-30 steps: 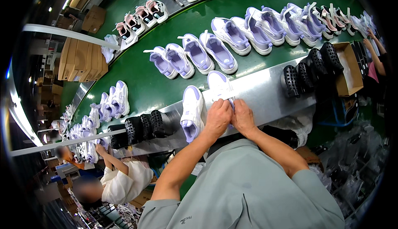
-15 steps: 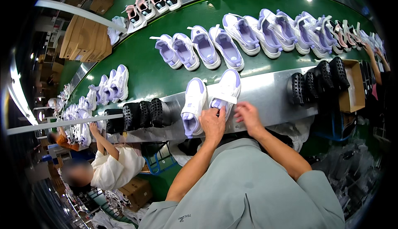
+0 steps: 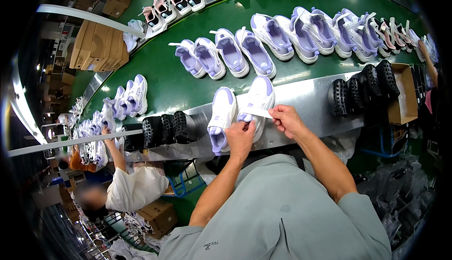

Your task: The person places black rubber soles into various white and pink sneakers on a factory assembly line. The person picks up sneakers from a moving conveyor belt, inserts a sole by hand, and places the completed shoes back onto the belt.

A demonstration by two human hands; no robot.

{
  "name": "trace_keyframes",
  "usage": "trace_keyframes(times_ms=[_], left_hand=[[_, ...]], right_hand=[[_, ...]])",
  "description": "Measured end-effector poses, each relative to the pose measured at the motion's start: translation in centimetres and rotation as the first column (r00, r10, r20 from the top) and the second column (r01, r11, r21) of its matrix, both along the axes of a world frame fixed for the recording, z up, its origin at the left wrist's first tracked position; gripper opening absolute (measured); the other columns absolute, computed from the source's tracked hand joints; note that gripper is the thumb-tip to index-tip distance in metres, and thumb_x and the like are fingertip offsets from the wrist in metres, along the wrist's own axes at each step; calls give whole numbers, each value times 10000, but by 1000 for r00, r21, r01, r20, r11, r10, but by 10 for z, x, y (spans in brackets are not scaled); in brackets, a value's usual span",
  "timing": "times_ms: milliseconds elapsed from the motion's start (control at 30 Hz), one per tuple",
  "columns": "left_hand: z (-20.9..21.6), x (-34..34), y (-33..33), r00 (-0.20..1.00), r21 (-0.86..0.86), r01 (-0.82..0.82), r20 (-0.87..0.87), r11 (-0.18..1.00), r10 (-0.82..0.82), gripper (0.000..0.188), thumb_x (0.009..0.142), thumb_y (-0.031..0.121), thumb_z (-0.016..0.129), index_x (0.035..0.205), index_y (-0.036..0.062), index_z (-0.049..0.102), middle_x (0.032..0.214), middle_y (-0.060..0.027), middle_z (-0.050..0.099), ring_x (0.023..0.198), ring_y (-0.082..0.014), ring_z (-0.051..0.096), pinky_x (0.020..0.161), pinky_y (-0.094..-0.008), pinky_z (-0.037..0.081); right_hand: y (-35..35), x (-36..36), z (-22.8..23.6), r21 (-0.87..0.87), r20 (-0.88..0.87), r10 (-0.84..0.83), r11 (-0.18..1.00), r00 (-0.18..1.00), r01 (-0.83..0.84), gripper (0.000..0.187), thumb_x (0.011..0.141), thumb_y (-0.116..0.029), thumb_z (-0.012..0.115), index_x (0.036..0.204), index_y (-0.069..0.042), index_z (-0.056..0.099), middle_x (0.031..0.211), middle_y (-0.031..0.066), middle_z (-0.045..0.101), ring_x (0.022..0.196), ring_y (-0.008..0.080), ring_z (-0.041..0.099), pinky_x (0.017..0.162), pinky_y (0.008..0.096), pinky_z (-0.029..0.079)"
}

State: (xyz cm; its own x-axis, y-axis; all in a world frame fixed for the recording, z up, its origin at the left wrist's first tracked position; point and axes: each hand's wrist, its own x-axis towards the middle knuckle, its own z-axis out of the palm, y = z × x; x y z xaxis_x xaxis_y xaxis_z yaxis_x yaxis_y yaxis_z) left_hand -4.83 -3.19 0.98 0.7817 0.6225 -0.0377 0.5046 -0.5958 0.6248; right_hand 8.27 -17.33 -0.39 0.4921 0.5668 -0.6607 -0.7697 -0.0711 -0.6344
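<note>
A pair of white and lavender sneakers stands toes-away on the metal ledge in front of me. On the right sneaker the white strap is lifted and stretched out to the right. My right hand pinches the free end of that strap. The fingers of my left hand are closed at the collar of the same sneaker, hiding part of its opening. Beside it, the left sneaker has its strap lying across the top, and neither hand grips it.
Beyond the metal ledge, more lavender sneakers line the green conveyor belt. Black studded shoe forms stand on the left, others on the right by a cardboard box. A co-worker reaches in at left.
My right hand has gone from hovering open beside the sneaker to pinching its strap end, which is now pulled rightward. My left hand stays at the collar.
</note>
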Motion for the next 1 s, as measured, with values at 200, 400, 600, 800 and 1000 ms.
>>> trace_keyframes(times_ms=[200, 400, 600, 800, 1000], left_hand=[[16, 7, -7, 961, -405, -252, 6, 879, 278, 304, 892, 247, 730, 860, -55, 725, 691, -125, 677, 609, -177, 591, 583, -343, 448], [10, 9, -10, 947, -481, -284, -6, 829, 320, 320, 901, 268, 734, 875, -51, 731, 631, -87, 642, 602, -135, 528, 596, -337, 439], [6, 8, -16, 968, -420, -239, -26, 876, 251, 323, 898, 269, 728, 895, -54, 733, 742, -167, 688, 654, -255, 636, 640, -384, 472], [61, -56, 6, 949, 294, 299, 9, 908, -316, 410, 744, 51, 769, 1142, 75, 672, 993, -116, 643, 960, -336, 596, 798, -413, 495], [32, -75, 30, 871, 260, 491, -188, 832, -455, 482, 781, -20, 662, 1245, 109, 624, 1049, -177, 574, 982, -360, 574, 774, -454, 476]], right_hand=[[10, -9, 10, -3, 11, 28, 1000, 1000, -28, 206, 952, -195, 691, 823, -47, 629, 705, 11, 549, 522, 68, 425, 397, 228, 329], [7, -27, 2, -116, 135, 63, 992, 989, -48, 231, 946, -212, 680, 801, -37, 639, 682, 17, 580, 521, 101, 459, 447, 274, 358], [3, -36, -36, -285, 471, 252, 950, 845, -124, 360, 958, -306, 640, 785, 10, 634, 676, 86, 621, 607, 204, 580, 599, 364, 461], [-17, -26, 7, -528, 540, 386, 847, 748, -56, 370, 935, -356, 659, 1016, 4, 643, 878, 169, 686, 796, 318, 665, 725, 426, 506], [20, -42, -7, -428, 889, 427, 903, 164, -31, 337, 876, -160, 668, 1129, 4, 519, 1030, 250, 570, 901, 457, 611, 733, 502, 516]])
